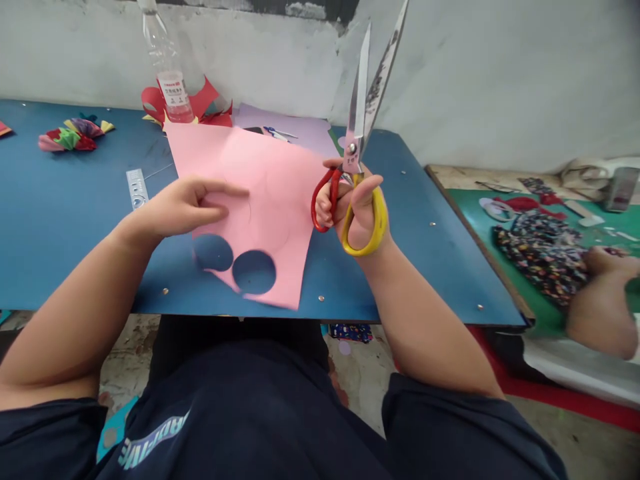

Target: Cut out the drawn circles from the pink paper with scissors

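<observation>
A pink paper sheet (295, 180) with two round holes near its lower left edge is over the blue table. Faint curved pencil lines show on it. My left hand (193, 203) is at the sheet's left side, thumb and index finger apart over the paper, its other fingers mostly hidden. Raised at the sheet's right edge, my right hand (353, 207) holds large scissors (353, 148) by their red and yellow handles. The blades point up and stand slightly apart, with nothing between them.
A plastic bottle (173, 90) stands at the back before red paper scraps (205, 100). Purple paper (300, 127) lies behind the sheet. At left are a colourful folded bundle (75, 135) and a stencil ruler (136, 188). Another person's arm (603, 307) rests on the green table at right.
</observation>
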`<move>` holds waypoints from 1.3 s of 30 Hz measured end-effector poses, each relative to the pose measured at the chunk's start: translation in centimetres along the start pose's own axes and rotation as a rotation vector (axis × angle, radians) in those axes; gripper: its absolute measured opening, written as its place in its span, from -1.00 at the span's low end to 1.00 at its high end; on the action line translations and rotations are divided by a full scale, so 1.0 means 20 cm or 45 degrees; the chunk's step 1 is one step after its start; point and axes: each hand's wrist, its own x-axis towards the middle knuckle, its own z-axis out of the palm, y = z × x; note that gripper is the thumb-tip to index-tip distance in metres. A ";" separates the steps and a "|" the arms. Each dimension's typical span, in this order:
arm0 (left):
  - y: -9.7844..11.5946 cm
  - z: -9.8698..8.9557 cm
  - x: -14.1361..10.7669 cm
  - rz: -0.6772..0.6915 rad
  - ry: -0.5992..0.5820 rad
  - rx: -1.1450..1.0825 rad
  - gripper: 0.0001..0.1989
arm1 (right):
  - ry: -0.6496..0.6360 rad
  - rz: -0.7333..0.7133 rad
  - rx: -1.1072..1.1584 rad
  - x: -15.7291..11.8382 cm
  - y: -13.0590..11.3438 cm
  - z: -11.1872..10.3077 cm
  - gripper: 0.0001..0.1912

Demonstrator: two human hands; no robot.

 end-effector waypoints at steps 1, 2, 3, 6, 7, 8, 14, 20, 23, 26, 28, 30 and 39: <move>-0.01 0.00 0.00 0.060 0.127 -0.052 -0.46 | -0.027 -0.009 -0.006 -0.01 0.00 0.00 -0.24; -0.03 0.00 0.00 0.125 0.244 -0.106 -0.38 | -0.056 -0.022 -0.013 -0.03 0.00 0.01 -0.26; -0.05 0.00 0.00 0.193 0.354 -0.152 -0.29 | -0.088 -0.037 -0.022 -0.04 0.00 0.02 -0.27; -0.13 -0.02 0.04 0.390 0.693 -0.231 -0.05 | -0.213 -0.054 -0.071 -0.08 0.02 0.04 -0.24; -0.15 -0.02 0.05 0.443 0.790 -0.242 -0.03 | -0.259 -0.046 -0.096 -0.10 0.03 0.05 -0.23; -0.16 -0.02 0.06 0.497 0.885 -0.248 -0.04 | -0.302 -0.032 -0.126 -0.11 0.04 0.06 -0.23; -0.13 0.03 0.04 0.763 1.265 -0.159 -0.30 | -0.531 0.153 -0.379 -0.14 0.04 0.09 -0.36; -0.10 0.10 0.02 0.860 1.345 -0.049 -0.21 | -0.651 0.258 -0.486 -0.15 0.06 0.12 -0.36; -0.09 0.13 0.00 0.816 1.300 0.006 -0.20 | -0.682 0.268 -0.442 -0.15 0.07 0.13 -0.35; -0.07 0.16 -0.02 0.732 1.211 0.034 -0.25 | -0.677 0.262 -0.376 -0.16 0.08 0.14 -0.30; -0.06 0.18 -0.02 0.710 1.162 0.037 -0.31 | -0.670 0.266 -0.330 -0.16 0.09 0.14 -0.27; -0.06 0.20 -0.03 0.698 1.120 0.039 -0.36 | -0.648 0.252 -0.286 -0.15 0.10 0.13 -0.23; -0.04 0.25 -0.05 0.559 1.058 0.036 -0.37 | -0.575 0.311 -0.226 -0.13 0.10 0.11 -0.30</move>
